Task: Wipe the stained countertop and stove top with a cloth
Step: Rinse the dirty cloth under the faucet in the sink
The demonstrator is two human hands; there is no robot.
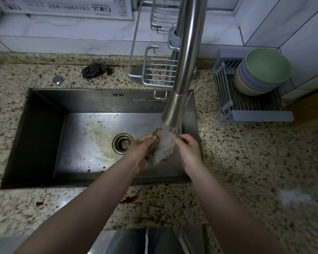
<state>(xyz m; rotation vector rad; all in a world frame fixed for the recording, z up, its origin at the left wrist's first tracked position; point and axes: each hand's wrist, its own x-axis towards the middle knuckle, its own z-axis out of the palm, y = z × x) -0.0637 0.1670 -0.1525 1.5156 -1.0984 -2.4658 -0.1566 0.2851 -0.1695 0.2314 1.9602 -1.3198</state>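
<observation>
Cloth rinse at sink

Left hand (140, 153) and right hand (188, 153) both grip the cloth (162, 147) under the running faucet (174, 110), near the sink's (44, 125) right wall.

Two hands are over one steel sink (44, 125), the left hand (141, 149) and the right hand (188, 153), with one cloth (163, 147) between them. One faucet (180, 88) runs and there is one drain (123, 143). On the speckled surface (246, 162): one wire rack (154, 70), one dark scrubber (96, 70), one roll-up drying mat (246, 107) and one stack of bowls (261, 72), about four.
</observation>
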